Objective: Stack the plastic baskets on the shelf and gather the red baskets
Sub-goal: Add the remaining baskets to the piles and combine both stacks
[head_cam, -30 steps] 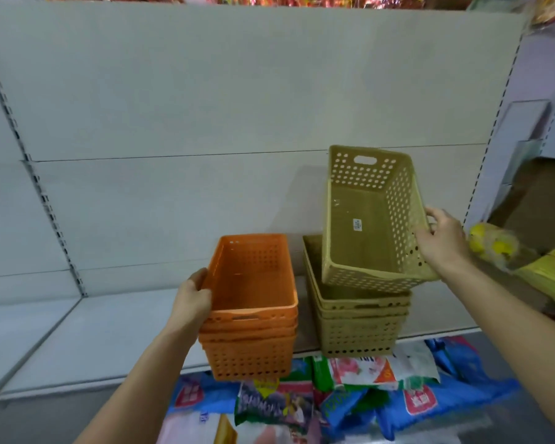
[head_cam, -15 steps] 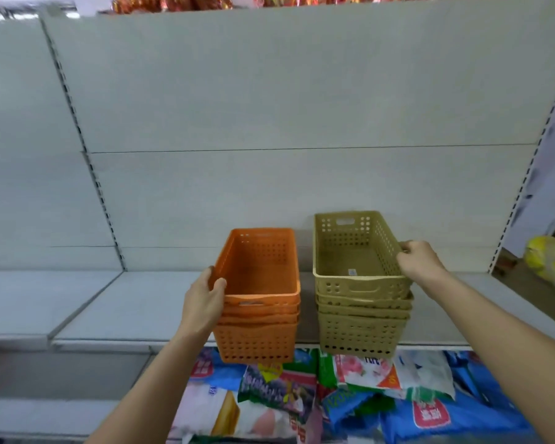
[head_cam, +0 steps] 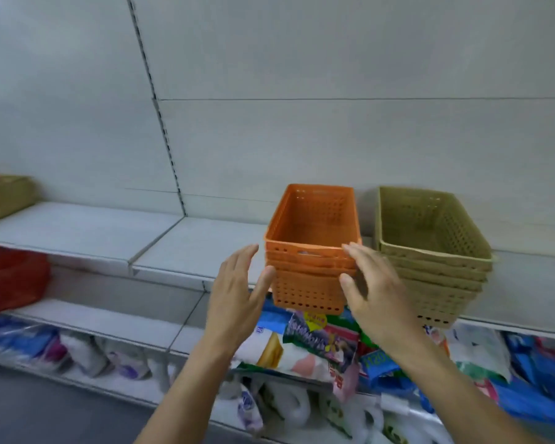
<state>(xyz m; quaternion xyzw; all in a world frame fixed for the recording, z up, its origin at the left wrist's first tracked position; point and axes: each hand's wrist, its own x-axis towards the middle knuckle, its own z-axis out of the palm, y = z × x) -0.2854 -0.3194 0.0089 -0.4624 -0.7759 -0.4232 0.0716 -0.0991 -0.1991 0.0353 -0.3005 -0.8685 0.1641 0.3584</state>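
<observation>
Neither grip is holding anything: left hand [head_cam: 237, 294] and right hand [head_cam: 370, 291] are hovering spread-fingered either side of the orange basket stack [head_cam: 313, 248], which is sitting on the shelf [head_cam: 186, 248] beside the tan basket stack [head_cam: 430, 251]. Red baskets [head_cam: 12, 277] are lying far left, lower down.

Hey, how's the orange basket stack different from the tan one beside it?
The orange stack is bright orange; the tan stack is a dull khaki. The left hand and right hand flank the orange stack with open fingers, while nothing touches the tan stack. The tan stack looks wider. Both are nested perforated plastic baskets overhanging the front edge of the same shelf.
</observation>
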